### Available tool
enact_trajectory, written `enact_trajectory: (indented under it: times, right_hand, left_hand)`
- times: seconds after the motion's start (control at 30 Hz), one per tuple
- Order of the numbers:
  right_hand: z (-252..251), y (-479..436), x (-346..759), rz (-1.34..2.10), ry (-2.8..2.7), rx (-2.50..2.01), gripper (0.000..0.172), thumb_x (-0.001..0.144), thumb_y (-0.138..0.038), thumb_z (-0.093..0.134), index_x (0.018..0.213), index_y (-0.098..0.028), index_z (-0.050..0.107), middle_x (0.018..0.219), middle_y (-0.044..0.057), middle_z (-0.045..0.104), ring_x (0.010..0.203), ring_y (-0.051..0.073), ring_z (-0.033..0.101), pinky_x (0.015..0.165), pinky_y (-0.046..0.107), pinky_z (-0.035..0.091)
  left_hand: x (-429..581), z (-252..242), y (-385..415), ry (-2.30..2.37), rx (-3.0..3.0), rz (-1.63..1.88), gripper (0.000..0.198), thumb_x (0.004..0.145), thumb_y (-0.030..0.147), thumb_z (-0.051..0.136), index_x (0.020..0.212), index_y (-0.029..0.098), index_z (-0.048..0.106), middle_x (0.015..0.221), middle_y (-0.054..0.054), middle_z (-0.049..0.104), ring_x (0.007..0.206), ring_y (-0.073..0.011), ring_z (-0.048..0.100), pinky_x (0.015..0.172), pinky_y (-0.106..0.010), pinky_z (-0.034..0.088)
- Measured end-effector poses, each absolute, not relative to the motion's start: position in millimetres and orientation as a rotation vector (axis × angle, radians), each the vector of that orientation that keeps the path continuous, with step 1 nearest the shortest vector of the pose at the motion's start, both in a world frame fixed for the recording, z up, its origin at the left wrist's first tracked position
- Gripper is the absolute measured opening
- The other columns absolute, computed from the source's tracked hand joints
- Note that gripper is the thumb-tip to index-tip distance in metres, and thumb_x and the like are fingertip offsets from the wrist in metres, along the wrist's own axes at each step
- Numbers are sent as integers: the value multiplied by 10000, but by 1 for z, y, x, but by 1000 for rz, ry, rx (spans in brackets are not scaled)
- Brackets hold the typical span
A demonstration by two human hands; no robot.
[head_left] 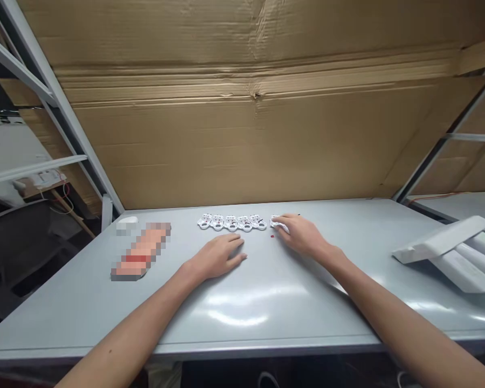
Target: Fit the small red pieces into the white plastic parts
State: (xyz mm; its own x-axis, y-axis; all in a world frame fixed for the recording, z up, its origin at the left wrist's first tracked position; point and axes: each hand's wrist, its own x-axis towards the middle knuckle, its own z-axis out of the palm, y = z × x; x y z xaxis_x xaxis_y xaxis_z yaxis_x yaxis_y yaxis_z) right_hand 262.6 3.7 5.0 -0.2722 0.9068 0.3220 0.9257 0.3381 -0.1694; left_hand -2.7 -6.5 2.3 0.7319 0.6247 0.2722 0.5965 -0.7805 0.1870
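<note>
Several small white plastic parts [230,223], each with a ring at the front and small dark and red bits on it, form a row across the back of the table. My left hand [218,255] rests just in front of this row, its thumb and fingers apart and nothing in it. To the right of the row, my right hand [301,233] has its fingers closed over another white plastic part [275,222], which they partly hide. A tiny red piece [272,236] lies on the table just in front of that part.
A blurred orange-pink object [143,253] lies on the table's left, with a white item [128,221] behind it. White folded packaging [448,250] sits at the right. A cardboard wall [242,145] rises along the back, with metal frame posts [70,118] at the sides.
</note>
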Motion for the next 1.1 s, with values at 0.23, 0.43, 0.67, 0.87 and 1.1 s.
enact_trajectory:
  times: [0.23,0.43,0.67,0.87,1.1]
  right_hand:
    - [-19,23,270,109,-2194,-1602,473,975,-332,393,1396,-139,489,1487,162,458,1361,308,434,1096,455,388]
    - [-19,30,283,171,-2123,-1564,505,961,-370,426,1433,-194,433,1409,149,535,1258,311,535,1019,465,450]
    - [-7,-2,244,168,-2245,-1178,531,895,-411,585,1385,-228,496,1317,131,611,1188,313,577,980,471,477]
    - [-6,-16,221,217,-2310,-1045,409,909,-395,589,1281,-225,589,1301,123,624,1197,296,568,991,448,463]
    - [-2,1,257,132,-2088,-1567,208,882,-330,579,1006,-204,689,1050,113,706,926,269,652,794,380,487]
  left_hand:
    - [-3,4,-6,1030,2856,385,292,998,406,424,1125,209,597,1150,-95,633,1060,-262,605,892,-358,473]
    - [-2,5,-7,1051,2859,344,285,998,394,430,1135,204,592,1177,-92,628,1078,-260,601,901,-355,466]
    - [1,6,-8,1128,2858,370,243,981,370,473,1060,175,594,1091,-99,648,981,-254,614,829,-355,494]
    - [-1,2,-6,1217,2774,447,338,1039,345,310,1170,167,566,1239,-119,621,1116,-252,598,933,-382,488]
    - [1,4,-11,1130,2844,456,455,999,368,431,1397,151,467,1483,-145,453,1339,-298,457,1088,-437,401]
